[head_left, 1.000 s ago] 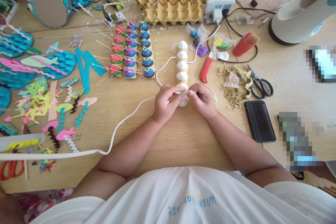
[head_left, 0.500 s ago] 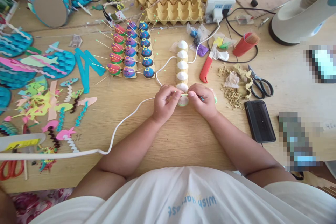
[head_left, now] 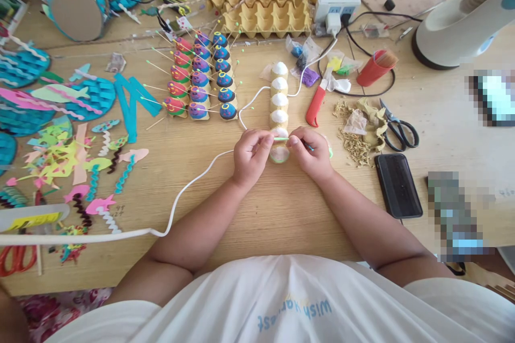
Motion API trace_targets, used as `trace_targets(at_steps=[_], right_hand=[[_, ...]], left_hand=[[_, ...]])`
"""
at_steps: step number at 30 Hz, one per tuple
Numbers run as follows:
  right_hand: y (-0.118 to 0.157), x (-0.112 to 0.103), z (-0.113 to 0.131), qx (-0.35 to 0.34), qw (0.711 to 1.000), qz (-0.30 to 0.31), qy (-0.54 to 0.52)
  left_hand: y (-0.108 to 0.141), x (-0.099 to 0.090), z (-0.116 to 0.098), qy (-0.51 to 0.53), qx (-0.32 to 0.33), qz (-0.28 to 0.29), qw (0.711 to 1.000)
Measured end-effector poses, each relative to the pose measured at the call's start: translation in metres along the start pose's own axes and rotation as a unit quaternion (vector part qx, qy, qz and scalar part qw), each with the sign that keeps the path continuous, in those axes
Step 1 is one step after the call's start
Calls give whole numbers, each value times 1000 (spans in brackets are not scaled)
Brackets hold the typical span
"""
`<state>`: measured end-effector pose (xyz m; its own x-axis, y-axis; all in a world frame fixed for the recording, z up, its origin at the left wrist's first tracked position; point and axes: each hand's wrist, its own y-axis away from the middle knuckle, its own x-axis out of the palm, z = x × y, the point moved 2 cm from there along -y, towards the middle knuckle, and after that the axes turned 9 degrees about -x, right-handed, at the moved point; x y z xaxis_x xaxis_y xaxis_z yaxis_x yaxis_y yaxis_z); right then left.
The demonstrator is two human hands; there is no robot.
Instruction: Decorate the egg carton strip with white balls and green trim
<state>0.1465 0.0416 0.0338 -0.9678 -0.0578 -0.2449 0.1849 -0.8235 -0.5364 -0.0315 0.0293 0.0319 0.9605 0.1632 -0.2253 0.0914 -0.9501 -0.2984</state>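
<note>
Apparently both hands (head_left: 251, 155) (head_left: 310, 153) pinch green strand (head_left: 281, 139); shirt (head_left: 225, 300) reads "Wish".

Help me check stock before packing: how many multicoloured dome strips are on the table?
3. Side by side, left of the white-topped strip: the red one leftmost, the purple one in the middle, the blue one rightmost. None looks hidden.

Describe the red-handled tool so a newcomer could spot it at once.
On the wooden table, start at the white power strip. Nearer, right of the white-capped carton strip, lies the red-handled tool, slim and flat, unlike the wider red cup of sticks.
</note>
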Motion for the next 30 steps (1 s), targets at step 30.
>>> trace_targets(at_steps=[30], right_hand=[[-1,-1,2,17,1000,6,18]], left_hand=[[0,0,5,-18,-37,-16,999]])
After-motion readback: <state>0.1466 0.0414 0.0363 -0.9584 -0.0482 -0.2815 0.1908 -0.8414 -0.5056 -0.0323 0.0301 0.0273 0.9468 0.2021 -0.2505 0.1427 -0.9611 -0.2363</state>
